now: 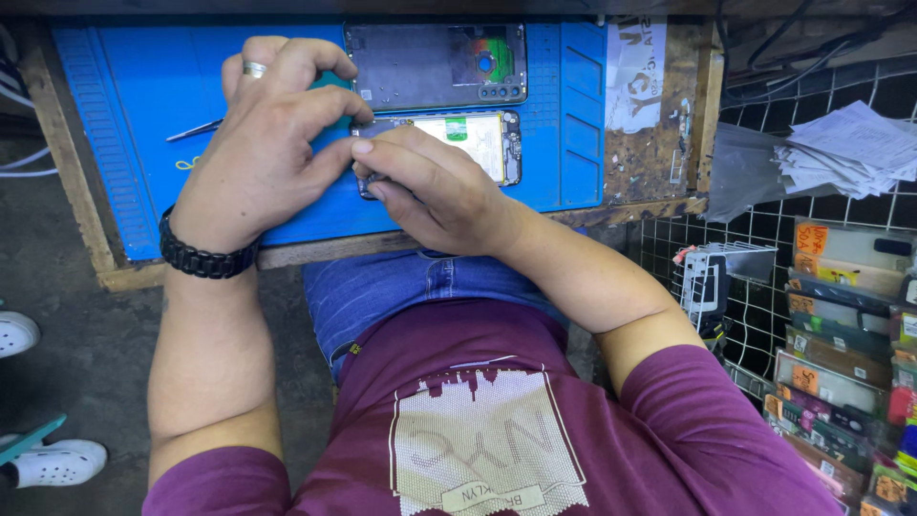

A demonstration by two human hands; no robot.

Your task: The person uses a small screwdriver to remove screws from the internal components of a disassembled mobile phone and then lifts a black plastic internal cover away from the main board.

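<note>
An opened phone body [478, 143] with a pale battery and exposed boards lies on a blue work mat [143, 86]. My left hand [263, 143], with a ring and a black bracelet, presses on the phone's left end, thumb against it. My right hand [435, 191] pinches the phone's lower left corner; whatever is between its fingers is hidden. Behind it lies a separate grey phone back cover [435, 65] with a coloured camera patch. A thin metal tool [196, 130] pokes out left of my left hand.
The mat sits on a worn wooden bench [659, 143]. A wire grid rack [764, 229] at right carries papers [841, 148] and several packaged phone cases [841, 354]. White shoes [53, 463] stand on the floor at left.
</note>
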